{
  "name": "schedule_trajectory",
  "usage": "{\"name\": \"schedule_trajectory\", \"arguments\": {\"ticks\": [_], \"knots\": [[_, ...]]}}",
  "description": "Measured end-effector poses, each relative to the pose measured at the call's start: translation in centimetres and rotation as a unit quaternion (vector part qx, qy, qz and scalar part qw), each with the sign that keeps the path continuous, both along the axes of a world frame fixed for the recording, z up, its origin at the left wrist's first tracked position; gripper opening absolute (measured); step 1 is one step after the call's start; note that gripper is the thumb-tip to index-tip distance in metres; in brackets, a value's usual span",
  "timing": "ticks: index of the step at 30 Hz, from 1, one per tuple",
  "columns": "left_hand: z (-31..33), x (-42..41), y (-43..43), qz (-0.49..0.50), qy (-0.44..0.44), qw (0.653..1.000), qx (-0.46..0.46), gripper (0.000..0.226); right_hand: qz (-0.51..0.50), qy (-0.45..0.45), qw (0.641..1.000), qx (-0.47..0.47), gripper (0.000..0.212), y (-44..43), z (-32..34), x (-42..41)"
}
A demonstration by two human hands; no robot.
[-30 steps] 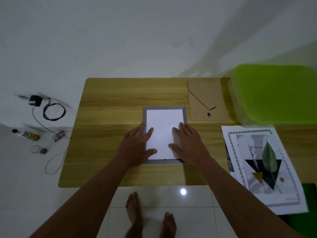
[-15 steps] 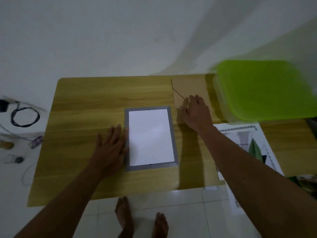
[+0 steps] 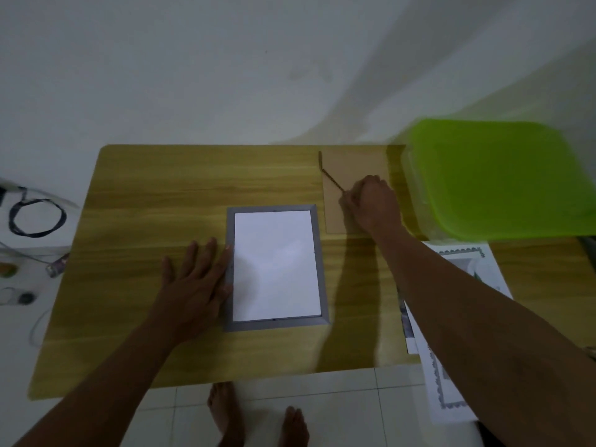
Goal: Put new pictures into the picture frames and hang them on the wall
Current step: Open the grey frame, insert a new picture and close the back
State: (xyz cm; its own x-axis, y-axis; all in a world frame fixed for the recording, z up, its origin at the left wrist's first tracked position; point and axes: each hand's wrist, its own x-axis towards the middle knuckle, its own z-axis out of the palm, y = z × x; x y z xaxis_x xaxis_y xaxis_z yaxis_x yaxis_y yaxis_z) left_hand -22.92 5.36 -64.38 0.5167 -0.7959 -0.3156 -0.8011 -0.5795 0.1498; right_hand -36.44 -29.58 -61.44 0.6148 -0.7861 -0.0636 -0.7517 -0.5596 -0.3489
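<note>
A grey picture frame (image 3: 319,262) lies face down in the middle of the wooden table (image 3: 154,195), with a white sheet (image 3: 274,262) inside it. My left hand (image 3: 196,282) rests flat on the table, fingers apart, touching the frame's left edge. The brown backing board (image 3: 351,166) with its stand lies at the back right. My right hand (image 3: 371,203) is on that board with the fingers curled at the stand; whether it grips it is unclear.
A green plastic box lid (image 3: 496,179) fills the right back corner. Printed pictures (image 3: 451,382) lie at the right edge, partly under my right arm. Cables (image 3: 35,217) and small items lie on the floor to the left. My bare feet (image 3: 258,417) show below the table's front edge.
My right hand left the white sheet and reached back right onto the backing board. My left hand slid off the sheet to the frame's left edge.
</note>
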Motion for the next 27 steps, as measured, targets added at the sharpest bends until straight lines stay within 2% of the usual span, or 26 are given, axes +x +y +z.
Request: {"name": "schedule_trajectory", "arguments": {"ticks": [3, 8, 13, 17, 23, 27], "knots": [[0.0, -0.1, 0.0, 0.000, 0.000, 1.000, 0.001, 0.071, 0.008, -0.042, 0.999, 0.004, 0.030, 0.2, 0.8, -0.2], [0.5, -0.2, -0.1, 0.004, 0.004, 1.000, 0.001, 0.077, 0.024, -0.056, 0.998, -0.020, 0.031, 1.0, 3.6, 0.1], [1.6, -0.3, -0.4, -0.004, 0.017, 0.999, 0.048, 0.083, 0.035, -0.082, 0.996, -0.014, 0.035, 3.9, 6.8, -0.8], [3.0, 0.3, -0.8, -0.027, 0.018, 0.998, 0.063, 0.072, 0.056, -0.079, 0.995, 0.009, 0.035, 9.4, 8.4, -2.0], [2.9, 0.5, -0.2, -0.003, 0.020, 0.998, 0.053, 0.074, 0.082, -0.054, 0.993, 0.063, 0.032, 18.6, 6.5, -3.3], [2.9, 0.7, 0.3, -0.006, 0.039, 0.997, 0.067, 0.076, 0.065, -0.040, 0.994, 0.079, 0.031, 22.0, 4.6, -3.8]]}}
